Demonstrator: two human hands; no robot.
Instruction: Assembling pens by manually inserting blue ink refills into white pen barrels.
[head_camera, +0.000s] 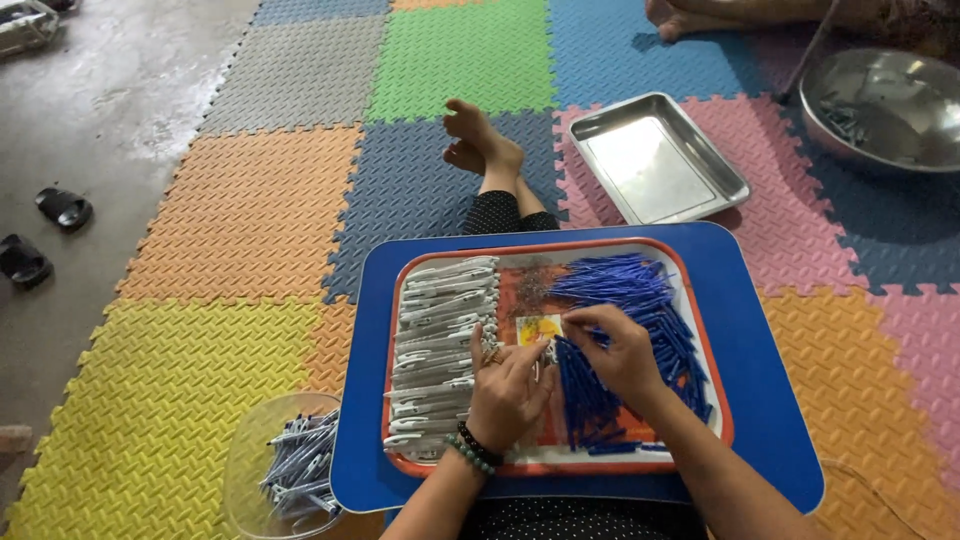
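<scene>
Both hands pinch small pen parts over the middle of the tray.

The grip of the left hand (508, 385) is closed on a white pen piece (545, 352), and the grip of the right hand (615, 350) is closed on a thin blue part (566, 322); the two hands almost touch. Under all lies the floor of coloured foam mats (250, 210). On it the blue lap board (745, 330) carries the orange-rimmed tray (712, 375). White pen barrels (440, 330) fill the left side of the tray, blue pen parts (640, 300) the right side. An empty steel tray (655, 158) lies beyond the far right corner of the board, and a steel bowl (885, 105) is further right. A clear container of finished pens (290, 465) stands at the near left corner.
</scene>
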